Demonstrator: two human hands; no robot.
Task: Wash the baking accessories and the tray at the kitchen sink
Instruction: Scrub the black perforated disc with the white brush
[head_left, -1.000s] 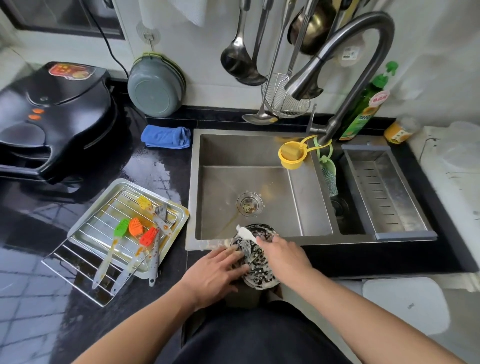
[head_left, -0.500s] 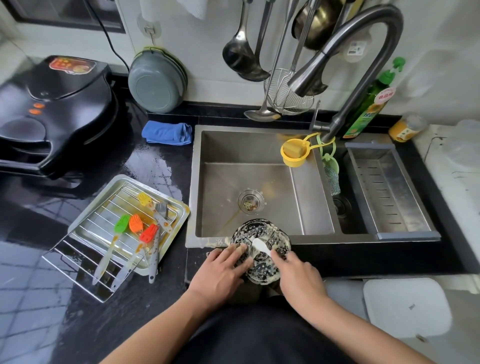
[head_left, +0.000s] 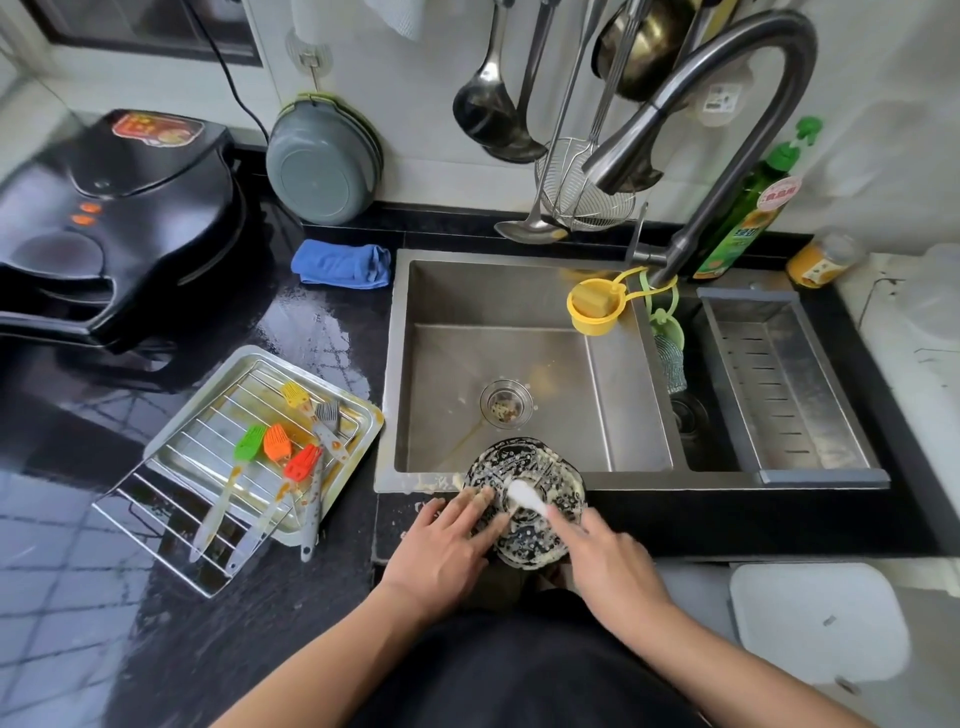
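Note:
A round black perforated baking mat (head_left: 540, 530), smeared with pale batter, lies over the sink's front rim. My left hand (head_left: 447, 545) presses flat on its left side. My right hand (head_left: 608, 566) grips a white scraper (head_left: 524, 496) whose tip rests on the mat's middle. On the counter to the left stands a steel tray (head_left: 358, 421) with a wire rack (head_left: 156, 525) on it. Several silicone brushes (head_left: 275, 447) in green, orange, red, yellow and grey lie across the rack.
The steel sink (head_left: 498, 296) has a drain strainer (head_left: 506, 402) with scraps. A faucet (head_left: 727, 104) arches over it, with a yellow sponge cup (head_left: 592, 306) hanging there. A drain basket (head_left: 779, 379) fills the right basin. A blue cloth (head_left: 340, 265), black griddle (head_left: 114, 223) and soap bottle (head_left: 748, 208) stand around.
My right hand has drawn the white scraper back from the mat's far left edge toward its middle. My left hand stays pressed on the mat. The camera has moved slightly.

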